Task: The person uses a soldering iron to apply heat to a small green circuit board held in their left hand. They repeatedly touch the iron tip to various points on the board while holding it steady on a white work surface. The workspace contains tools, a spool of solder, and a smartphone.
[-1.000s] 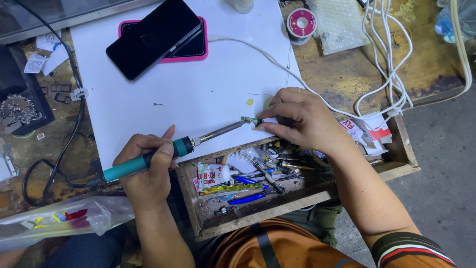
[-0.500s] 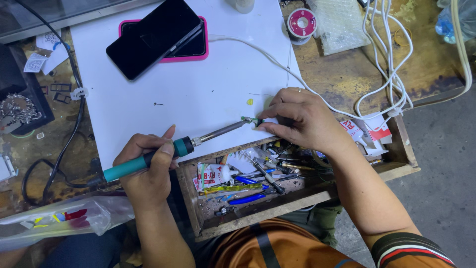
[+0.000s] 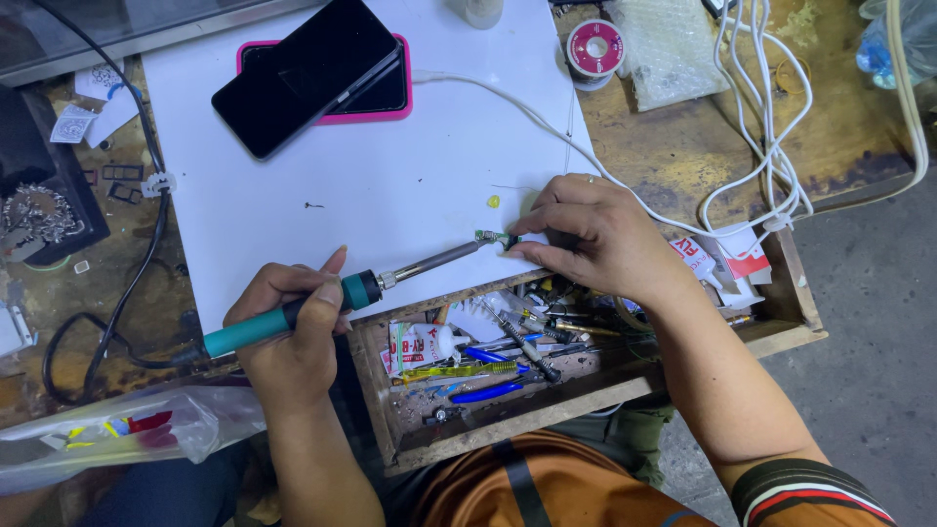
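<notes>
Nothing shifted vs. earlier frames: both hands, iron and part hold same positions; camera steady too.

Left hand (image 3: 293, 332): clamped round teal grip of soldering iron (image 3: 332, 298), thumb on top, fingers wrapped. Iron's long axis runs lower-left to upper-right, metal shaft rising toward tip at centre of bench. Cord exits lower-left end.

Right hand (image 3: 595, 239): fingertips pinched together on small connector piece (image 3: 491, 237), pressing it flat to white mat (image 3: 390, 185) near mat's front edge. Part sits just left of right fingertips, touching iron tip. White cable (image 3: 586, 161) leads from under right hand up toward top of mat.

Key relation: part lies up and right from left hand, in line with iron's axis; right hand is nearer, already on it. Tip and part meet at one point, directly above rear edge of open wooden drawer (image 3: 508, 429).

Counts:
- Soldering irons: 1.
- Connector pieces under work: 1.
- Phones: 2, stacked – black phone (image 3: 293, 73) lying diagonally over pink-cased phone (image 3: 386, 93).
- Solder spools: 1, red-faced spool (image 3: 594, 47), top right, well apart from joint.
- Small yellow blob (image 3: 494, 201) on mat: 1, just above part.
- Drawer contents: mixed tools, tweezers, tubes; too cluttered for count.
- Clear plastic bag (image 3: 107, 434): 1, lower left.
</notes>
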